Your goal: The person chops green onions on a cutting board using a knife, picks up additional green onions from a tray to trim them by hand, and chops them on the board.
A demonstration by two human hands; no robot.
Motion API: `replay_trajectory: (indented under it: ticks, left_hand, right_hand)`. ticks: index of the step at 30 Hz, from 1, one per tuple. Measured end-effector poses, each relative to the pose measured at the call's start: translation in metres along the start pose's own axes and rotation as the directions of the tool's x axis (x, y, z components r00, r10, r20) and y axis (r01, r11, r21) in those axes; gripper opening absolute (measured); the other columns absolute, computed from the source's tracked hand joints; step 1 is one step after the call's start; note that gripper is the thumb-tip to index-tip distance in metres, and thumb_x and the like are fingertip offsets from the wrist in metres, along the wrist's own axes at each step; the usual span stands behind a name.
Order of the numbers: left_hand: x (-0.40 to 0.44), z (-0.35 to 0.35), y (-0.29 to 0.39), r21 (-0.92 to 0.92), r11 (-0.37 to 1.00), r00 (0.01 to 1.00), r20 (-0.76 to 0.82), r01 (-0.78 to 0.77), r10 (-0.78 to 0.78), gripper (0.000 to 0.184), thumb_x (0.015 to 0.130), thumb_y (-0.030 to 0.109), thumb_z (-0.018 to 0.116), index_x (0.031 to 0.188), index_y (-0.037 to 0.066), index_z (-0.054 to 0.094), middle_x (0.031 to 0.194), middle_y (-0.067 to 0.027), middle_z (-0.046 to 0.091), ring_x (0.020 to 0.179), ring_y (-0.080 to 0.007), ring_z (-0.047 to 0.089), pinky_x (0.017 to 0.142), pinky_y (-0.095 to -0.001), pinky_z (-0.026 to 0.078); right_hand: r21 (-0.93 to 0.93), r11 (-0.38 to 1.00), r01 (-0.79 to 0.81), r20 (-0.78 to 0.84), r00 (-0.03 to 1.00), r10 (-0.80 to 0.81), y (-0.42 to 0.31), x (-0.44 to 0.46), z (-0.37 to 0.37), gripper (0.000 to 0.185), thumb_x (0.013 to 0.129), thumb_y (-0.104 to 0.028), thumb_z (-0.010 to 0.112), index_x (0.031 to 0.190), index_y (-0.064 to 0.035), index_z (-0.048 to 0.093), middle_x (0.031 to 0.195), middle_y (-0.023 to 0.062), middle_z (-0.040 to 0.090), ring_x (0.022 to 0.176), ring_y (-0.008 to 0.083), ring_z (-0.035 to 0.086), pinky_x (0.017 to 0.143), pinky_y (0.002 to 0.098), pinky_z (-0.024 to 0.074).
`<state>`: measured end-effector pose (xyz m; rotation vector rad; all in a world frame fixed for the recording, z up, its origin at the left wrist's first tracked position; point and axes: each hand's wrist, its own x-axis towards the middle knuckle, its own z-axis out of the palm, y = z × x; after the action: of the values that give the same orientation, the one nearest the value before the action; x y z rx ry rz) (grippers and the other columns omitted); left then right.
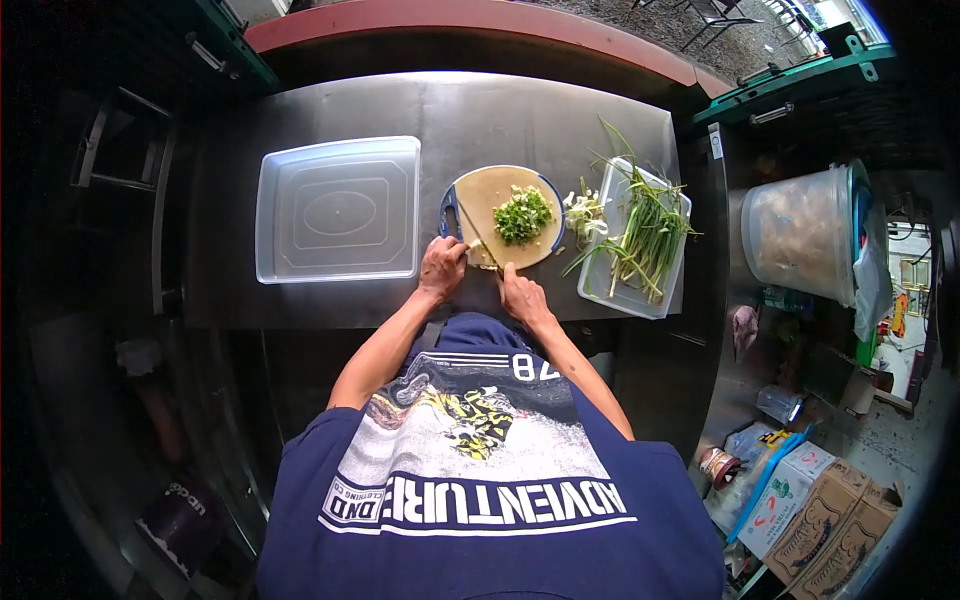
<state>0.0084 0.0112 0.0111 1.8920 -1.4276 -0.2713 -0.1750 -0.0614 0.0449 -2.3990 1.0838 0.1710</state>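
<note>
A rounded cutting board (485, 190) with a blue rim lies on the metal table. Chopped green onion (523, 214) is heaped on it. My left hand (443, 266), fingers closed, pinches a small pale piece at the board's lower left edge. My right hand (523, 297) is wrapped round the handle of a knife (478, 238), whose blade slants up and left over the board, beside the pale piece. White onion ends (584, 214) lie right of the board. Further right, long green onions (648, 235) rest on a translucent tray (592, 284).
An empty translucent container (340, 212) stands on the table (480, 110) at the left. A large lidded tub (800, 228) is beyond the table's right edge. Cardboard boxes (825, 520) sit at the lower right. A red ledge (470, 14) runs behind the table.
</note>
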Motion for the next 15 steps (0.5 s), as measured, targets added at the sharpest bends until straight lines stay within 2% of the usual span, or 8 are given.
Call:
replay_trajectory:
  ticks: [3,5,8,13,15]
  left_hand:
    - [-0.001,-0.009,-0.001,0.057,0.998,0.999,0.007,-0.036,0.035,0.007,0.074,0.009,0.065,0.080,0.005,0.067,0.083,-0.0083,0.059,0.084,-0.0261,0.057,0.083,-0.0382,0.044]
    - [-0.002,-0.008,-0.002,0.083,0.996,0.999,0.030,0.006,-0.009,0.007,0.074,0.009,0.065,0.080,0.005,0.066,0.085,-0.0083,0.059,0.086,-0.0264,0.057,0.083,-0.0380,0.044]
    - [-0.006,-0.003,-0.008,0.056,0.997,0.998,0.036,0.051,-0.053,0.007,0.074,0.010,0.065,0.081,0.007,0.066,0.085,-0.0078,0.059,0.087,-0.0261,0.057,0.083,-0.0380,0.044]
    - [-0.004,-0.007,0.001,0.096,0.993,0.997,0.036,0.064,-0.068,0.006,0.075,0.011,0.065,0.080,0.008,0.066,0.086,-0.0067,0.059,0.086,-0.0255,0.058,0.082,-0.0377,0.044]
    - [-0.004,-0.007,0.004,0.109,0.991,0.996,0.041,0.072,-0.077,0.006,0.075,0.011,0.065,0.079,0.009,0.066,0.086,-0.0064,0.059,0.086,-0.0253,0.058,0.081,-0.0376,0.044]
  right_hand:
    - [0.044,0.996,0.077,0.073,0.994,-0.080,0.015,-0.010,0.012,0.028,0.091,-0.022,0.048,0.105,0.0028,0.043,0.071,0.0268,0.062,0.068,0.0467,0.060,0.060,0.0560,0.0465]
    - [0.053,0.992,0.116,0.129,0.984,-0.122,0.022,-0.016,0.011,0.025,0.091,-0.022,0.048,0.103,-0.0008,0.043,0.073,0.0269,0.062,0.069,0.0463,0.061,0.061,0.0563,0.0461]
    - [0.045,0.996,0.079,0.148,0.985,-0.085,0.028,-0.016,0.004,0.023,0.091,-0.023,0.048,0.102,-0.0031,0.042,0.074,0.0268,0.063,0.070,0.0463,0.061,0.063,0.0563,0.0460]
    - [-0.022,1.000,-0.007,0.061,0.998,0.008,0.043,0.003,-0.003,0.024,0.091,-0.024,0.048,0.103,-0.0037,0.043,0.074,0.0259,0.063,0.072,0.0459,0.062,0.063,0.0555,0.0471]
    - [-0.022,0.999,-0.025,-0.042,0.999,0.024,0.044,0.008,-0.009,0.023,0.091,-0.024,0.048,0.101,-0.0038,0.043,0.075,0.0259,0.064,0.073,0.0462,0.062,0.064,0.0554,0.0472]
